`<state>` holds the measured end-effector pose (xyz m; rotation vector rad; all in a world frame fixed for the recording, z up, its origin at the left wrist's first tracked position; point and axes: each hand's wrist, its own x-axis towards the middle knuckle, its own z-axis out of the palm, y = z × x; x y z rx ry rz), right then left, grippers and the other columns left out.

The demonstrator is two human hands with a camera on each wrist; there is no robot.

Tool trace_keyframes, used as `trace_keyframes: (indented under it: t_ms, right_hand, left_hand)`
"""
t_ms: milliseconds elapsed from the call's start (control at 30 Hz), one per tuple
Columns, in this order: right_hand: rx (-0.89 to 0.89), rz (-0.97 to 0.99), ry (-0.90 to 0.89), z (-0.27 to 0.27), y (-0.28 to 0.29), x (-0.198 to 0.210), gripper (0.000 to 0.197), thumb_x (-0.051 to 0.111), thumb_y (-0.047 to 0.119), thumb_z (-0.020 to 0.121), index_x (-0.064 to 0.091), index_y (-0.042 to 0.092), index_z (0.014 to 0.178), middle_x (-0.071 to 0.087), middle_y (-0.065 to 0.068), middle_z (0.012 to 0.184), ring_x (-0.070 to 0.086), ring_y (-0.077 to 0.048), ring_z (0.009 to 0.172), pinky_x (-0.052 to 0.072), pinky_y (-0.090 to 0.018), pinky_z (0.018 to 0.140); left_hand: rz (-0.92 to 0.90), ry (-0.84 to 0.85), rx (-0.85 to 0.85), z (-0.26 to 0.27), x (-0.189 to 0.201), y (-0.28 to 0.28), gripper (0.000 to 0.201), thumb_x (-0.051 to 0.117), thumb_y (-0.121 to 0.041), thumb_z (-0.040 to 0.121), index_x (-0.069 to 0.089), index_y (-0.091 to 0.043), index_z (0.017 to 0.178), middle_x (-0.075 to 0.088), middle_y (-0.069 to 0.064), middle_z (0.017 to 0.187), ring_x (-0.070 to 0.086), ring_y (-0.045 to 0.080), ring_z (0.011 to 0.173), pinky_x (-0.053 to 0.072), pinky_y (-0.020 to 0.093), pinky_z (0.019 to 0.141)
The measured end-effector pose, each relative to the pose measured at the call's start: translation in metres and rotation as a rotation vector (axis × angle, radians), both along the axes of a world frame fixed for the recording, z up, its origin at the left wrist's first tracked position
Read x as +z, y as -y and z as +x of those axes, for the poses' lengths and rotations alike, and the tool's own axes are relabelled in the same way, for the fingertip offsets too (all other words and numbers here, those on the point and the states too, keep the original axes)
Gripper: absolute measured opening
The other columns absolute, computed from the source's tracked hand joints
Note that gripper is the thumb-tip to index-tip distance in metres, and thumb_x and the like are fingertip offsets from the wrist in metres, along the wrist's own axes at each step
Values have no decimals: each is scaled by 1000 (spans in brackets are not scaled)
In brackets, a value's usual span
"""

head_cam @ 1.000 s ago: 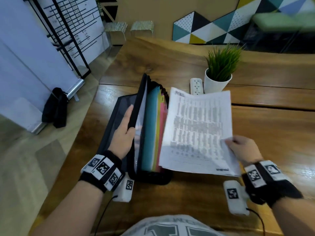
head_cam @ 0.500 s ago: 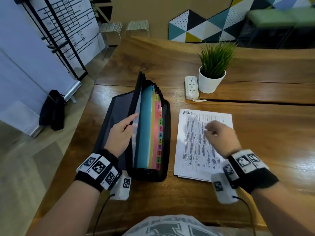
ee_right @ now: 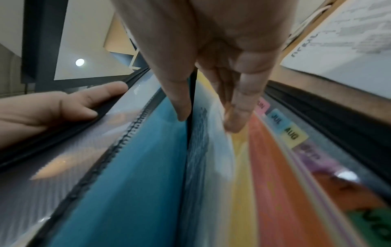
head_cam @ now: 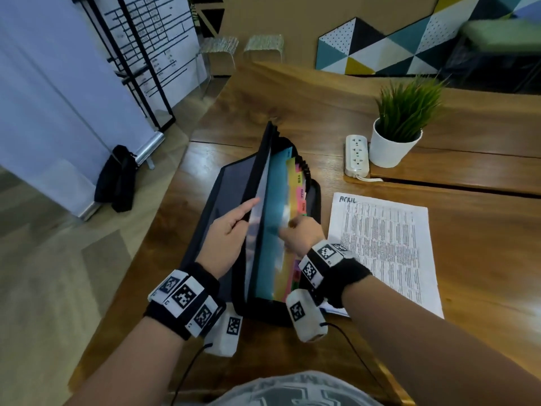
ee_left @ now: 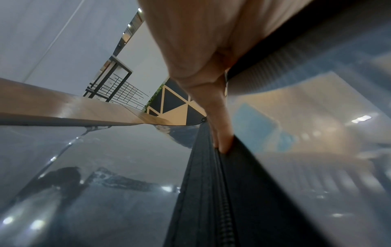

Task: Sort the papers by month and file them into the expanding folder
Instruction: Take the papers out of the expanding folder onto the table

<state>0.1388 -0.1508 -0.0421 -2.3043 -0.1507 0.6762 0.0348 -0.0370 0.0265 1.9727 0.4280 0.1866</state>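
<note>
The black expanding folder (head_cam: 313,200) lies open on the wooden table, its coloured month tabs (head_cam: 299,179) showing. My left hand (head_cam: 228,232) grips the raised front cover (head_cam: 234,183) at its zipper edge (ee_left: 211,200), thumb outside and fingers over the rim. My right hand (head_cam: 301,235) reaches into the pockets. In the right wrist view my right hand (ee_right: 207,117) pinches the blue divider (ee_right: 137,167), thumb in front, fingers behind a white sheet (ee_right: 220,150). A printed stack headed "APRIL" (head_cam: 386,253) lies flat just right of the folder.
A potted plant (head_cam: 395,142) and a white power strip (head_cam: 356,155) stand behind the papers. Bare table (head_cam: 483,259) stretches to the right. The table's left edge runs close to the folder, with a black bag (head_cam: 117,180) on the floor beyond.
My right hand laid the printed stack flat on the table, let go, and moved left into the folder's dividers. My left hand stayed on the cover.
</note>
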Motion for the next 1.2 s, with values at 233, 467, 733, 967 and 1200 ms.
trace_keyframes:
  t_ms: [233, 467, 733, 967, 1200]
  right_hand:
    - [-54, -18, -9, 1, -1, -9, 23, 55, 17, 89, 65, 0, 100, 67, -15, 101, 63, -30, 96, 42, -26, 67]
    - [-264, 118, -18, 15, 122, -5, 26, 64, 9, 79, 51, 13, 57, 52, -6, 62, 52, -21, 64, 45, -29, 59]
    - [-471, -30, -32, 20, 260, -32, 25, 65, 12, 84, 65, -2, 105, 67, -16, 98, 62, -30, 88, 50, -42, 82]
    - [-266, -429, 156, 20, 224, -2, 54, 64, 22, 85, 42, 6, 132, 47, -17, 131, 49, -31, 115, 42, -41, 97]
    - [79, 292, 60, -24, 84, 24, 21, 64, 23, 86, 63, 16, 106, 65, -2, 99, 65, -21, 84, 55, -42, 80]
  left_hand:
    - [-44, -20, -14, 2, -12, 4, 46, 37, -2, 95, 54, -22, 133, 68, 11, 106, 64, 1, 71, 51, 15, 68]
    - [30, -75, -68, 9, -20, 8, 46, 39, -5, 97, 48, -23, 138, 47, -10, 141, 42, -5, 122, 31, -7, 84]
    - [80, -74, -44, 8, -13, 19, 42, 37, -3, 98, 51, -18, 135, 54, 30, 125, 49, 46, 109, 42, 49, 96]
    - [122, -76, -34, 9, -8, 23, 41, 33, -4, 99, 50, -13, 136, 58, -11, 68, 44, -6, 40, 31, 4, 44]
    - [279, -155, -22, 10, -1, 32, 60, 63, -22, 89, 39, -30, 143, 54, -11, 126, 53, 8, 110, 39, 19, 90]
